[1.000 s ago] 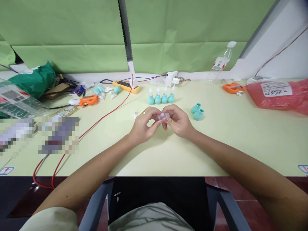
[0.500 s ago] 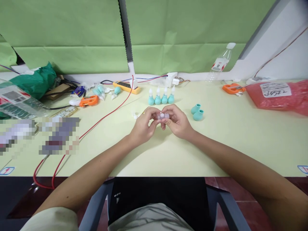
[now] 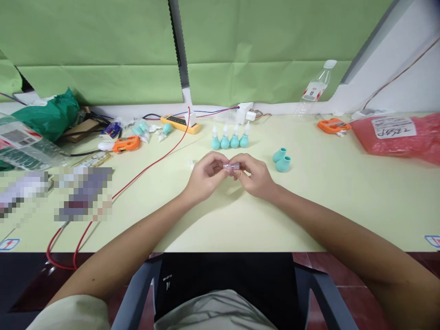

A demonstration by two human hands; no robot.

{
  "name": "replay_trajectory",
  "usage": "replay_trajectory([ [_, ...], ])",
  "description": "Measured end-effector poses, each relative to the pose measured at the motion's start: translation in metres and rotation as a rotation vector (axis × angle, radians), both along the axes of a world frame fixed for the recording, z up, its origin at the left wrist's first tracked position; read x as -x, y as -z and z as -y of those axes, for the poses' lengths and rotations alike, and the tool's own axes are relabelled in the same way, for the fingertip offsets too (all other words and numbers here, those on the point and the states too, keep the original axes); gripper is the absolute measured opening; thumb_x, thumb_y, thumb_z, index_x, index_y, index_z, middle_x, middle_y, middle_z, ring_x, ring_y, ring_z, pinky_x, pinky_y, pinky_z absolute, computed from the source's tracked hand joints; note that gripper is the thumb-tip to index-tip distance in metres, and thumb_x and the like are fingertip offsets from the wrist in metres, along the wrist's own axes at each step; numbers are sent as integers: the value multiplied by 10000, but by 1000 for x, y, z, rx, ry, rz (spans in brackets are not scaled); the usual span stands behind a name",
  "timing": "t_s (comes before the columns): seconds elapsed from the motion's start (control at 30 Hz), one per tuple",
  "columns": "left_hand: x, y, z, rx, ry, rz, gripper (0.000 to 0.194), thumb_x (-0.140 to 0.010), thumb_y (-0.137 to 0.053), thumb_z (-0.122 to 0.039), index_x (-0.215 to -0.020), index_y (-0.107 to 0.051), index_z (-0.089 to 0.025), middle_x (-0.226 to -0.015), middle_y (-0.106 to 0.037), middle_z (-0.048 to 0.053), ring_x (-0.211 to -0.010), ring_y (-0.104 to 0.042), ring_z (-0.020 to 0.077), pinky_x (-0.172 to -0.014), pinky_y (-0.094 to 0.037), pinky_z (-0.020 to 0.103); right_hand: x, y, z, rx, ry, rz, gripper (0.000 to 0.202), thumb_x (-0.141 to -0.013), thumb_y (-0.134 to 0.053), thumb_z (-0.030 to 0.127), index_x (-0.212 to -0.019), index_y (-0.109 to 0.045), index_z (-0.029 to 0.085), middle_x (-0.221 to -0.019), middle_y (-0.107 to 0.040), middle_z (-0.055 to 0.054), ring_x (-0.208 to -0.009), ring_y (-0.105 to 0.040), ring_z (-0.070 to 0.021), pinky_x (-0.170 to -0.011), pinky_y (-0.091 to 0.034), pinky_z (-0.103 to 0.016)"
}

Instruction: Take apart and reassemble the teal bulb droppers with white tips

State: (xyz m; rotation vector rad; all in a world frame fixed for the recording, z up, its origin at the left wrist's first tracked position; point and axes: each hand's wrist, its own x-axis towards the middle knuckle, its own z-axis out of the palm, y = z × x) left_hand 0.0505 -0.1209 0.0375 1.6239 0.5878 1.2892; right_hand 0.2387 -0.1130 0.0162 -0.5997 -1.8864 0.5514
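Over the middle of the table, my left hand (image 3: 207, 176) and my right hand (image 3: 253, 174) pinch a small clear plastic piece (image 3: 231, 166) between them, its ends covered by the fingertips. Just behind the hands stands a row of several teal bulbs with white nozzles (image 3: 234, 139), all upright. To the right of my right hand sit two teal bulbs without nozzles (image 3: 283, 163), their openings showing. A small whitish piece (image 3: 191, 163) lies partly hidden behind my left hand.
A red cable (image 3: 151, 166) crosses the table on the left. Orange-handled tools (image 3: 126, 144) lie left and right (image 3: 332, 125). A yellow multimeter (image 3: 180, 124), a white plug adapter (image 3: 244, 112), a clear bottle (image 3: 315, 89) and a red plastic package (image 3: 395, 137) are at the back.
The clear piece has been turned slightly in my fingers, and its round whitish part no longer faces up. Both hands stay nearly in place. Nothing else on the table has moved.
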Motion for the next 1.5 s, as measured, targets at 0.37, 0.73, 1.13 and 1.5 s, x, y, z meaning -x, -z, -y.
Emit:
replay_trajectory([
  [0.37,-1,0,1,20,13,28,161,-881,-755,-288,-939,-658,-173,-952,-605,34,-825,-649,129,-725,-554,280,1,2,0,48,-28,-38,77,-984,-614,244,-1054,-583,234,-902,-651,-26,-697,-634,-138,-645,-566,-305],
  [0.73,0,5,-2,220,91,69,154,-920,-688,-315,-936,-648,-167,-821,-664,27,-702,-613,128,-676,-515,294,2,-6,7,157,-116,-78,211,-947,-700,342,-1064,-568,226,-872,-751,-42,-740,-725,-185,-661,-574,-325],
  [1.13,-2,4,8,-15,-27,37,162,-963,-651,-332,-995,-662,-173,-891,-670,42,-722,-661,134,-668,-580,305,6,-3,7,245,-145,-187,244,-942,-706,410,-1007,-577,213,-790,-697,-15,-632,-652,-131,-490,-473,-235],
  [1.5,6,15,0,-292,-101,-220,211,-991,-603,-314,-1165,-607,-194,-1064,-664,92,-850,-694,156,-760,-598,321,9,-2,3,433,-133,-277,340,-918,-704,513,-968,-559,210,-670,-604,56,-418,-519,-80,-406,-418,-232],
])
